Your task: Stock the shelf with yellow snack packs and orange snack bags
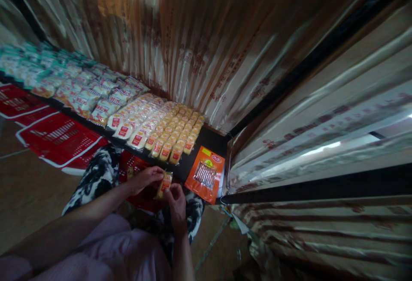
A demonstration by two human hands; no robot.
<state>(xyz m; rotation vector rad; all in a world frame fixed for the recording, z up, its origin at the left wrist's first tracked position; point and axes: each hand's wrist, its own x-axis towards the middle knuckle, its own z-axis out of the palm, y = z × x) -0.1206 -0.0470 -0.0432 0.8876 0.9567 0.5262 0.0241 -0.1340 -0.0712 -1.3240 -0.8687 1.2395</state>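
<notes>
At the bottom centre of the frame, a small yellow packet (165,181) is held between the person's hands, just in front of a dark shelf (210,140). The left hand (146,178) pinches its upper left edge with closed fingertips; the right hand (177,201) grips its lower right side between thumb and finger. Near the centre, matching yellow packets (175,135) stand in close rows, the rightmost ending farther back than its neighbours. Left of them are rows of white round packets (137,138), then striped bags (104,108) and, at far left, green-topped bags (19,64). The arranging looks well advanced, with most of the shelf filled; the held packet is not in a row, and bare shelf shows between the yellow rows and an orange pouch (195,174) right of centre.
</notes>
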